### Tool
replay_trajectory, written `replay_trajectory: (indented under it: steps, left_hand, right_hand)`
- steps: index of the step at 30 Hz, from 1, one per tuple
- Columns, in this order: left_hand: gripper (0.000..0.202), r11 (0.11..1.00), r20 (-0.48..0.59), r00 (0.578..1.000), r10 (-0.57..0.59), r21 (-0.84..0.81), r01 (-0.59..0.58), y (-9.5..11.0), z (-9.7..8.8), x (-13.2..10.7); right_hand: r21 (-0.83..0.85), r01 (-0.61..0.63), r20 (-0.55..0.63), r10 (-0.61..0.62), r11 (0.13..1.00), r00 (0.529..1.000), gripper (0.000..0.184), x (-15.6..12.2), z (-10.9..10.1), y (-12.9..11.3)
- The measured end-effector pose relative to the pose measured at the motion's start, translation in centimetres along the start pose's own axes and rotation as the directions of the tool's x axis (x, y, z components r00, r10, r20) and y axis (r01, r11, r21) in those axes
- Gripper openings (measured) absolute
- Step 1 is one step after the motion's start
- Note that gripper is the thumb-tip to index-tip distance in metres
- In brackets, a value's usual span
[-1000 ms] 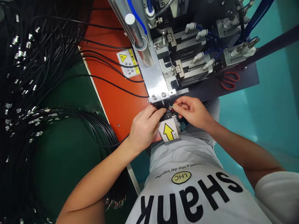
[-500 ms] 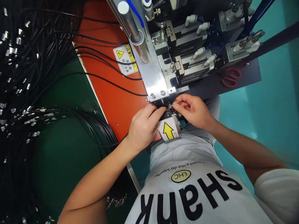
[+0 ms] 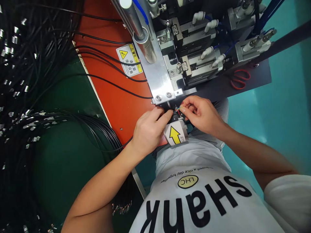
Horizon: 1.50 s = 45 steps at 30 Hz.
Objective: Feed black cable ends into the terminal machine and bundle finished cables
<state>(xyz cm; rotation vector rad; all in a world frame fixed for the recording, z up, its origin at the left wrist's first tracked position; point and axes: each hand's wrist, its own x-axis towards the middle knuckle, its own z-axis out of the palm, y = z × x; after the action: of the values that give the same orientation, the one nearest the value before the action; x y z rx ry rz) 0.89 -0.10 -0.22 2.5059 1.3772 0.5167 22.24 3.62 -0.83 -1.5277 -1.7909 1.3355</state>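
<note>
The right hand [image 3: 202,113] pinches thin coloured wires [image 3: 178,109] between thumb and forefinger, at the near end of the machine. Just to its left, the left hand [image 3: 149,131] has its fingers bent and its thumb tip close beside the same wires; whether it grips anything is hidden, so I cannot tell. A black cable [image 3: 128,143] passes out of sight behind the left wrist. Just nearer than the wires is a plate with a yellow arrow [image 3: 176,132], close to the person's white shirt [image 3: 191,161]. On the far side of the hands stand a bolted metal plate [image 3: 160,81] and an upright metal post [image 3: 145,45], with pneumatic slides [image 3: 202,69] to their right. Red-handled scissors [image 3: 239,80] lie farther right on a dark base. To the left, an orange-red panel [image 3: 116,113] bears a warning label [image 3: 128,60], and several cables cross it. Beyond its left edge, a green surface [image 3: 60,158] carries a bundle of black cables [image 3: 104,124] and, at the far left, a larger heap with shiny metal ends [image 3: 14,39].
</note>
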Motion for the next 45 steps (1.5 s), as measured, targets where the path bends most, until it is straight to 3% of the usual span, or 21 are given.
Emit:
replay_trajectory:
  steps: [4,7,15,23,30,36,38,41,45]
  left_hand:
    - [0.033,0.994,-0.032,0.998,0.056,0.098,-0.053,0.0,0.2,-0.2]
    - [0.033,0.987,-0.034,0.997,0.072,0.146,-0.067,0.1,0.2,-0.2]
    - [0.033,0.999,-0.001,1.000,0.025,0.034,-0.025,0.1,0.1,0.0]
    - [0.032,1.000,-0.002,1.000,-0.020,-0.012,0.020,0.1,0.3,-0.1]
    - [0.032,1.000,-0.001,1.000,0.007,0.005,-0.007,0.2,0.2,0.0]
    - [0.033,1.000,-0.006,1.000,0.007,0.025,-0.007,0.1,0.4,-0.1]
    - [0.033,1.000,-0.007,1.000,0.006,0.030,-0.006,0.1,0.4,-0.1]
    - [0.032,0.999,-0.006,1.000,0.013,0.029,-0.012,0.2,0.3,0.0]
    - [0.033,1.000,0.000,1.000,0.003,0.019,-0.003,0.2,0.3,-0.1]
  right_hand:
    - [-0.145,0.063,-0.029,-0.068,0.987,0.997,0.007,-0.1,-0.3,-0.7]
    - [-0.152,0.064,-0.025,-0.068,0.986,0.997,0.007,0.0,-0.3,-0.7]
    - [-0.035,0.028,0.017,-0.028,0.999,0.999,0.007,0.2,-0.2,0.1]
    - [-0.228,0.139,-0.050,-0.154,0.964,0.987,0.010,-0.6,-0.1,-0.9]
    - [-0.221,0.106,-0.030,-0.116,0.969,0.993,0.008,-0.5,-0.1,-0.8]
    - [-0.399,0.104,-0.066,-0.142,0.911,0.988,0.010,-0.8,0.2,-1.7]
    - [-0.355,0.091,-0.058,-0.119,0.930,0.991,0.009,-0.6,0.1,-1.5]
    - [-0.109,0.021,0.004,-0.020,0.994,1.000,0.007,0.0,-0.1,-0.6]
    - [0.183,-0.113,0.088,0.098,0.977,0.991,0.012,0.3,-0.2,0.3]
